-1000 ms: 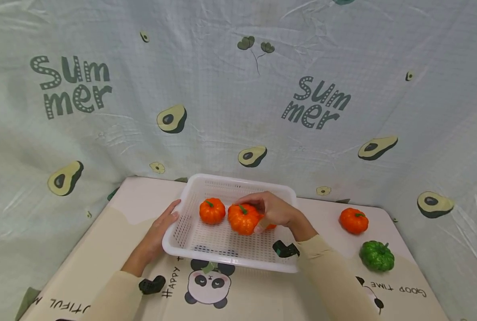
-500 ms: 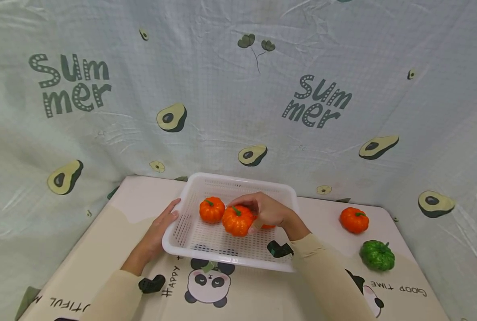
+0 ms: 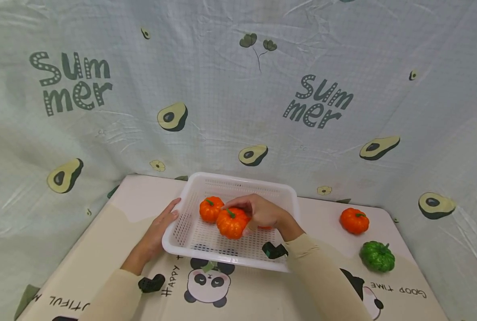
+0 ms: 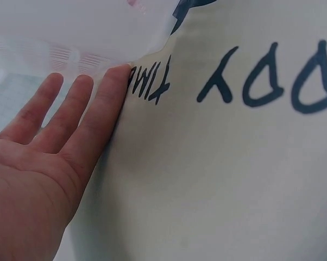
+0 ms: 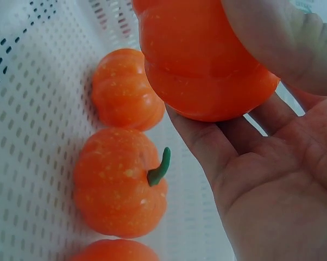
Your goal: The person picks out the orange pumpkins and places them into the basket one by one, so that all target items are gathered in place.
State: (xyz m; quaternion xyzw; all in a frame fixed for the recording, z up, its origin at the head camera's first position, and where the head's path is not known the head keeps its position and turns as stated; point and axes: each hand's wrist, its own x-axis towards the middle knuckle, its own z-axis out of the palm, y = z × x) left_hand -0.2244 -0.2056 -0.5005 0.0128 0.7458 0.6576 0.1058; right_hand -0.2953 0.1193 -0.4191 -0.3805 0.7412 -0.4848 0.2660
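In the head view my right hand (image 3: 264, 214) grips an orange toy pumpkin (image 3: 231, 224) with a green stem, over the white plastic basket (image 3: 226, 256). The right wrist view shows thumb and fingers around that held pumpkin (image 5: 201, 65). Below it, in the basket, lie a pumpkin (image 5: 123, 92), a second with a curved stem (image 5: 117, 185) and part of a third (image 5: 117, 253). One orange pumpkin (image 3: 210, 209) is plain at the basket's left; my right hand mostly hides others. My left hand (image 3: 155, 234), fingers straight, touches the basket's left side; its fingertips (image 4: 117, 73) meet the wall.
To the right of the basket, an orange pumpkin (image 3: 354, 220) and a green pumpkin (image 3: 377, 256) rest on the printed tablecloth (image 3: 258, 296). A pale curtain (image 3: 206, 80) with avocado prints hangs behind the table.
My right hand has carried the gripped pumpkin leftward across the basket, close to the left pumpkin. My left hand and the basket have stayed in place.
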